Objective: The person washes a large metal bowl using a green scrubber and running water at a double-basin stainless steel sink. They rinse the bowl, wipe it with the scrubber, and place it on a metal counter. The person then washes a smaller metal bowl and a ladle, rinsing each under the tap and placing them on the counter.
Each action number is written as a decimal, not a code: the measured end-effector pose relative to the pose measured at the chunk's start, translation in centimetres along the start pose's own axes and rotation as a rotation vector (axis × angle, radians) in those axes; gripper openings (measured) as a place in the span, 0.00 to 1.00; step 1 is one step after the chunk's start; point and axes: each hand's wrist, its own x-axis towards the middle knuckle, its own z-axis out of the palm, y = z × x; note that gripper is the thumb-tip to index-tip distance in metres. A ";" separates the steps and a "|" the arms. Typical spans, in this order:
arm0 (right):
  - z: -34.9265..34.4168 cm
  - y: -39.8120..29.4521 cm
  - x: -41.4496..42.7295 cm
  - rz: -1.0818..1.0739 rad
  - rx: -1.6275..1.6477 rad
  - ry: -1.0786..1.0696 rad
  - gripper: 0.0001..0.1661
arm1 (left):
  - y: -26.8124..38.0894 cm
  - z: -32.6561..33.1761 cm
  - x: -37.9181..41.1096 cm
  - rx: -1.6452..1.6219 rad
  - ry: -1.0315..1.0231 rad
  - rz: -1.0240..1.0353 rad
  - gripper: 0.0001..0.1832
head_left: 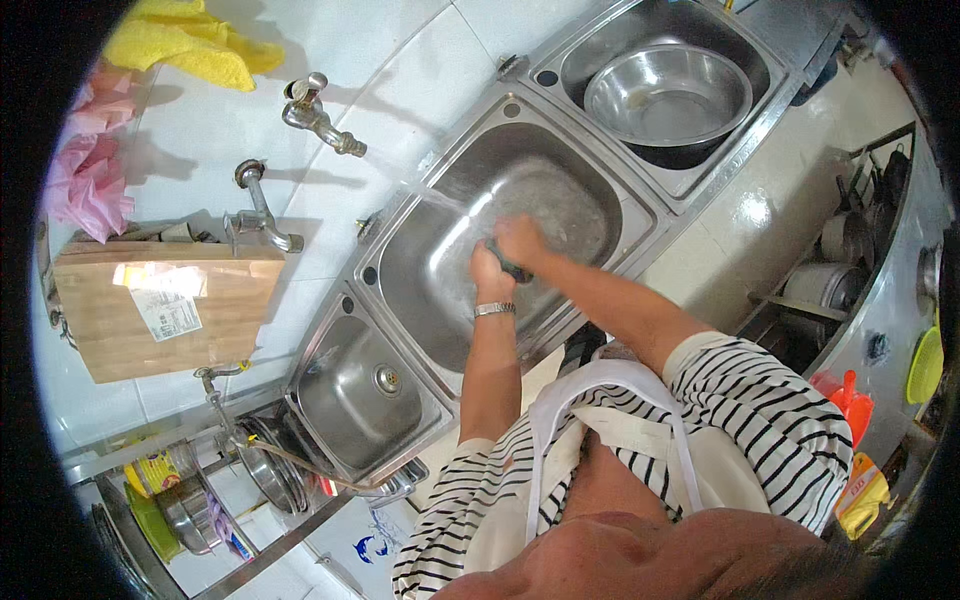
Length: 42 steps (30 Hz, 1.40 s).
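Both of my hands are over the large middle basin of a stainless steel sink point(450, 330). In my left hand point(489, 267), which wears a metal-banded watch point(495, 308) at the wrist, is a dark green object point(511, 268), mostly covered by the fingers. My right hand point(520, 238) is curled beside the object's upper end. It is blurred, and I cannot tell whether it grips anything. A wall tap point(322, 127) sends a thin stream into this basin, where shallow water covers part of the bottom.
A large metal bowl point(667, 97) sits in the far basin. The small near basin point(352, 382) has a drain strainer. On the wall are a second tap point(262, 210), a wooden cutting board point(165, 307) and a yellow cloth point(195, 37). Pots point(814, 289) stand on a shelf at right.
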 end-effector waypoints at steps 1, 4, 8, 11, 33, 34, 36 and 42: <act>-0.1 0.9 1.4 0.046 -0.049 0.014 0.21 | 0.1 0.7 -0.3 0.042 0.030 0.056 0.14; -0.8 1.8 2.6 0.063 0.070 -0.007 0.23 | 3.3 2.0 -2.0 0.240 -0.020 0.155 0.18; -1.7 -2.0 0.4 0.047 0.643 -0.243 0.30 | 6.8 -0.5 -2.5 0.221 -0.147 0.101 0.29; -1.5 0.8 3.7 0.006 0.384 -0.386 0.23 | 6.9 -2.5 -1.9 0.396 -0.207 0.057 0.33; -5.1 -4.4 -1.7 -0.068 0.103 -0.123 0.26 | -2.6 -0.1 -1.1 -0.302 -0.354 -0.127 0.22; -5.0 -3.8 -0.4 -0.017 0.113 -0.109 0.25 | -2.4 0.5 -0.8 -0.163 -0.211 -0.091 0.21; -3.8 -3.3 -0.2 -0.007 0.130 -0.046 0.24 | -1.4 1.3 -0.8 -0.215 -0.277 -0.018 0.19; -2.5 -3.3 -1.2 0.025 0.047 0.038 0.21 | 1.1 1.5 -1.0 -0.063 -0.134 -0.034 0.20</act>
